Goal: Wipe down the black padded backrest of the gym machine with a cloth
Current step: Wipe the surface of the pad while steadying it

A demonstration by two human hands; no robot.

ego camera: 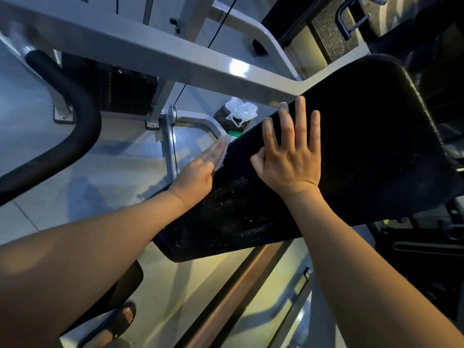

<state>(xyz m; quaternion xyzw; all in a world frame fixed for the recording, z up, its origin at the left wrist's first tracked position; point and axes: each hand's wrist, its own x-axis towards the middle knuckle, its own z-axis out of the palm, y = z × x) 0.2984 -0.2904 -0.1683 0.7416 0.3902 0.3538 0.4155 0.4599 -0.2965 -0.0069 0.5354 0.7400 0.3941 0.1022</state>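
The black padded backrest [364, 146] runs diagonally from the lower centre to the upper right of the head view. Its wide, rounded end lies at the upper right; its narrower end lies at the lower centre.

Left hand [200, 169]: fingers straight and held together, pressed against the left long edge of the backrest. A white cloth [221, 160] is trapped between the palm and the pad edge. Only a strip of cloth shows beyond the fingers and the side of the hand.

Right hand [291, 156]: laid flat on the pad face near mid-length, fingers straight and spread, pointing toward the frame. The thumb is bent at the side of the palm. This hand grips nothing.

Pad surface: the section below the left wrist carries pale specks and streaks [231, 197]. The section beyond the right hand reads as uniform black.

Surroundings: a grey frame beam [150, 54] crosses above the backrest and meets its upper edge beside the right fingertips. A curved black padded bar [75, 116] stands to the left. A white plastic bag [241, 109] lies on the tiled floor [113, 151] just beyond the cloth. A sandalled foot [123, 320] shows at the lower left.
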